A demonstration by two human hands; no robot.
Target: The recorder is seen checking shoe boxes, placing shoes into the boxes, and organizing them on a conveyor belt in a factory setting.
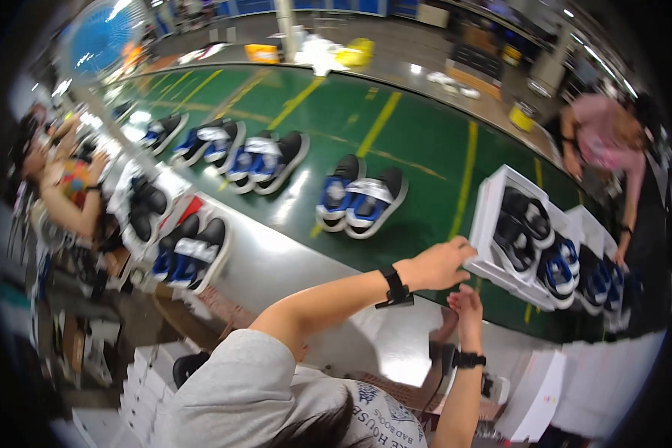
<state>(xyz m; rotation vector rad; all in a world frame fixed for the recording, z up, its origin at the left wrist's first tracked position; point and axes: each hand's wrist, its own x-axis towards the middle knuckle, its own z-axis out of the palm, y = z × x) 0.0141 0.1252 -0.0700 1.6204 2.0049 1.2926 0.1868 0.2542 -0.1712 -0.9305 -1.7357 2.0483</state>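
Observation:
My left hand (439,266) reaches across to the near-left corner of a white shoebox (487,201), fingers stretched out and slightly apart; whether they touch the cardboard I cannot tell. Just below it is my right hand (467,302), raised with its fingers loosely bent and nothing visible in them. Black sneakers (517,235) lie inside the box. Beside it on the belt stands a pair of blue and black sneakers (558,276). Left of the box, another blue and black pair (360,197) with a white band across it stands on the green belt (425,157).
More banded sneaker pairs (267,160) line the belt leftward. One pair (193,254) sits on the metal ledge (276,257). A co-worker in pink (608,142) reaches toward shoes at right; another person (71,190) works at left. White boxes (145,388) are stacked low at left.

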